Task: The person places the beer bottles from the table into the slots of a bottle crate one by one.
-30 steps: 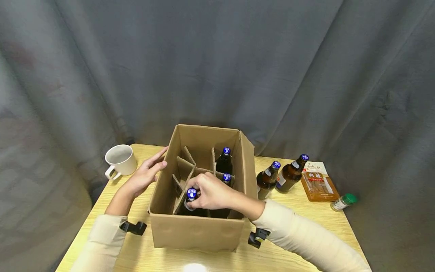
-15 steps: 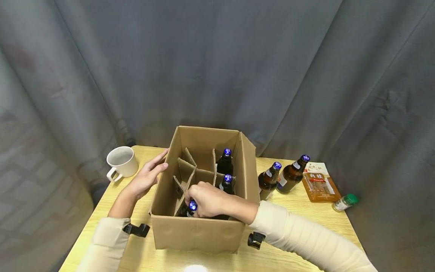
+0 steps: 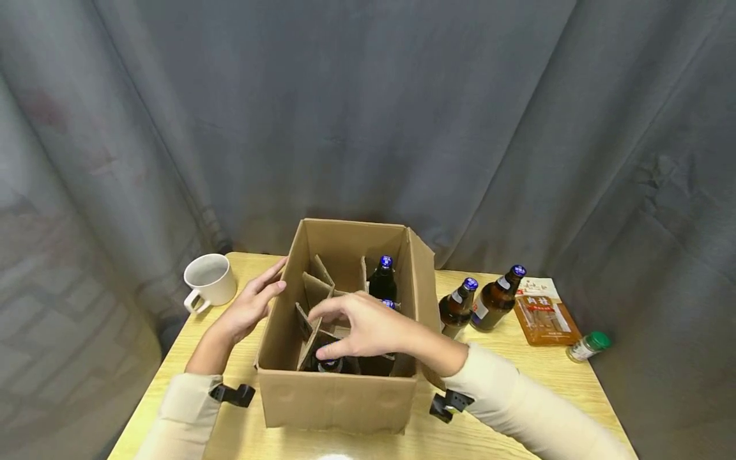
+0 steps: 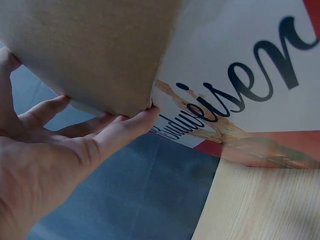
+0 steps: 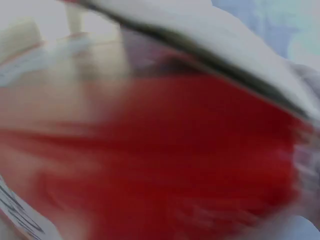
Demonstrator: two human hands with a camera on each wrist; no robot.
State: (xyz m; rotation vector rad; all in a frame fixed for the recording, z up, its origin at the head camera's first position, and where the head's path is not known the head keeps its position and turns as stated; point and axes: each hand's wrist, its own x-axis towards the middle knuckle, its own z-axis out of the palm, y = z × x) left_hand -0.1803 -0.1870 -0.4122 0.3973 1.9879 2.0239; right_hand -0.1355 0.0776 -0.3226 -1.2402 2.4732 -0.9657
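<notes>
A cardboard box [image 3: 336, 402] with cardboard dividers [image 3: 316, 291] stands upright and uncovered in the head view. My left hand [image 3: 248, 313] rests with extended fingers against its left side; the left wrist view shows the fingertips [image 4: 150, 114] touching the box near printed lettering. My right hand [image 3: 368, 322] is inside the box's opening, thumb and fingers spread apart with nothing between them. Just below the thumb is a dark beer bottle [image 3: 330, 365] in a front compartment, its cap mostly covered. Another beer bottle [image 3: 382, 279] with a blue cap stands at the back right, and a third is partly hidden behind my right hand.
Two brown beer bottles [image 3: 457, 306] [image 3: 496, 300] stand right of the box. Beyond them lie a brown spice packet [image 3: 543, 316] and a green-capped jar [image 3: 588, 347] on its side. A white mug [image 3: 211, 281] stands left, on the wooden table [image 3: 230, 441]. The right wrist view is blurred.
My right hand lowered the front bottle deeper into its compartment, then let go and rose slightly with its fingers spreading. My left hand has stayed against the box. The head view shifted slightly.
</notes>
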